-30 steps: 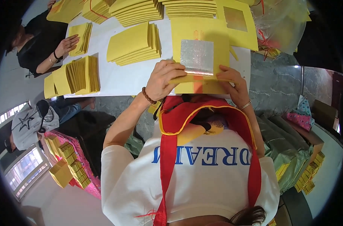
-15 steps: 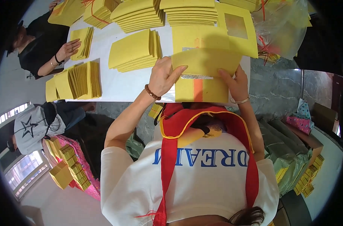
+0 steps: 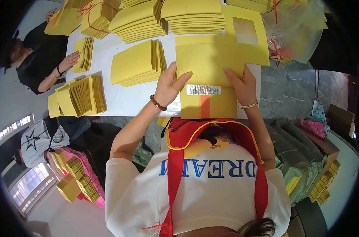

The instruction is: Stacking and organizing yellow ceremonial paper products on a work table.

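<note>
Pinching a yellow sheet (image 3: 209, 63) at its two sides, I have the left hand (image 3: 169, 85) and right hand (image 3: 244, 87) closed to a thumb's grip, fingers mostly hidden. A half second ago silver showed past both edges; now only a near strip of the silver patch (image 3: 203, 90) does, so its far part is covered, at the surface's (image 3: 136, 100) near side.

Wht-topped bench (image 3: 102, 63), upper ctr; grey floor (image 3: 290, 91) w/ pale veins, best seen on R. Two barred windows (image 3: 31, 182), far L, both v. bright.
</note>
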`<state>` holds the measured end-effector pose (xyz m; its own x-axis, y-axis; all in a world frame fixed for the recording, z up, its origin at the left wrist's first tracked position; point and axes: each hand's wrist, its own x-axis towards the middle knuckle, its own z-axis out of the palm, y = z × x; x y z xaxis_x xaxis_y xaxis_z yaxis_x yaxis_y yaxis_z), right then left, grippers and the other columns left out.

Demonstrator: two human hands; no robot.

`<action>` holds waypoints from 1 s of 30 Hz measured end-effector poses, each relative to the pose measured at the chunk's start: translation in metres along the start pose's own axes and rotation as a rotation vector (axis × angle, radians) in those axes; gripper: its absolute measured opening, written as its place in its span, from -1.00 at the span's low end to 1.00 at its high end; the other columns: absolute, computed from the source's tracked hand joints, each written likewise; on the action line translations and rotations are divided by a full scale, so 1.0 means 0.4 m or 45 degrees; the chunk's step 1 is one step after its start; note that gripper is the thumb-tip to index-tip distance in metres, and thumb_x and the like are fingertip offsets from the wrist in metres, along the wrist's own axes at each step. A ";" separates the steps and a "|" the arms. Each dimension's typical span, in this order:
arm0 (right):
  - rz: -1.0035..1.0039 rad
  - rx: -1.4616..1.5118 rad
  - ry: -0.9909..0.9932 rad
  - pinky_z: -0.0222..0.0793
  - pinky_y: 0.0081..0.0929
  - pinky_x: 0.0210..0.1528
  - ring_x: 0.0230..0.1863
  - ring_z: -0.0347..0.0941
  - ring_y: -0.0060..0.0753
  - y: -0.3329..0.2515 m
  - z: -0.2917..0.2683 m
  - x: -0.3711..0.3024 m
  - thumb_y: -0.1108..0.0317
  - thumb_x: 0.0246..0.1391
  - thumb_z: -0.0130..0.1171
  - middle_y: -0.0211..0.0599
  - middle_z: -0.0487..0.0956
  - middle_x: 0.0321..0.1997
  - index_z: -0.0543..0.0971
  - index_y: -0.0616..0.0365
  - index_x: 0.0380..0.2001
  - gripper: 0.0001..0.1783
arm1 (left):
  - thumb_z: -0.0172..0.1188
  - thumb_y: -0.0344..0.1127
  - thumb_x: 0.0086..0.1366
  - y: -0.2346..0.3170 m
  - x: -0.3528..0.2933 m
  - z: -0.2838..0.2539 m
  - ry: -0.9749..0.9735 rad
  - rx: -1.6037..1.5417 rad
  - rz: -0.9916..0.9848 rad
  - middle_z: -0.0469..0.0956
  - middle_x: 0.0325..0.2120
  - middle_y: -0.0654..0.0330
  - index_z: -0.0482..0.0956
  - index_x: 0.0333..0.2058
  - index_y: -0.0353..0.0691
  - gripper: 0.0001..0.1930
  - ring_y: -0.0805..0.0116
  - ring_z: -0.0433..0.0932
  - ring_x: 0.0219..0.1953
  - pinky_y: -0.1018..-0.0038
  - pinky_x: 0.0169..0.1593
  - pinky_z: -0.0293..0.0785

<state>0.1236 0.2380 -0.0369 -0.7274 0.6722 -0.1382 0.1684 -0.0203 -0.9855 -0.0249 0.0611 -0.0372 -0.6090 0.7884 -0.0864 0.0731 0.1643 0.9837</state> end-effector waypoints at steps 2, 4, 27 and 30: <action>0.023 0.144 -0.017 0.39 -0.54 -0.19 -0.23 0.50 -0.49 0.000 -0.003 -0.014 0.35 -0.04 0.23 -0.28 0.59 -0.22 0.51 0.24 -0.13 -0.63 | 0.09 -0.28 0.26 0.010 -0.006 0.008 0.015 -0.020 0.083 0.50 -0.53 0.23 0.41 -0.13 -0.34 -0.72 0.54 0.36 -0.54 0.58 -0.46 0.28; -0.026 0.076 -0.082 0.39 -0.50 -0.18 -0.19 0.47 -0.49 -0.001 -0.022 -0.046 0.43 -0.10 0.27 -0.32 0.56 -0.15 0.49 0.24 -0.13 -0.61 | 0.09 -0.31 0.26 0.022 -0.019 0.005 0.037 -0.038 0.166 0.50 -0.50 0.19 0.43 -0.14 -0.33 -0.74 0.47 0.38 -0.51 0.55 -0.42 0.30; -0.145 -0.211 0.112 0.38 -0.43 -0.37 -0.43 0.50 -0.19 -0.010 0.016 -0.059 0.26 0.03 0.13 -0.08 0.58 -0.31 0.32 0.16 0.07 -0.48 | 0.10 -0.26 0.23 0.021 -0.060 0.016 0.235 0.694 0.111 0.38 -0.70 0.10 0.43 -0.37 -0.30 -0.80 0.13 0.38 -0.58 0.32 -0.43 0.29; -0.246 -0.450 0.093 0.37 -0.47 -0.40 -0.46 0.51 -0.29 -0.004 0.009 -0.035 0.27 0.02 0.15 -0.09 0.57 -0.34 0.39 0.12 0.03 -0.52 | 0.12 -0.24 0.22 0.000 -0.041 0.011 0.242 0.676 0.029 0.35 -0.75 0.12 0.42 -0.39 -0.30 -0.79 0.16 0.36 -0.65 0.34 -0.52 0.26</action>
<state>0.1313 0.2258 -0.0336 -0.7209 0.6899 0.0663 0.2607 0.3586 -0.8963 -0.0116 0.0508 -0.0364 -0.7307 0.6826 0.0120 0.4451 0.4629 0.7666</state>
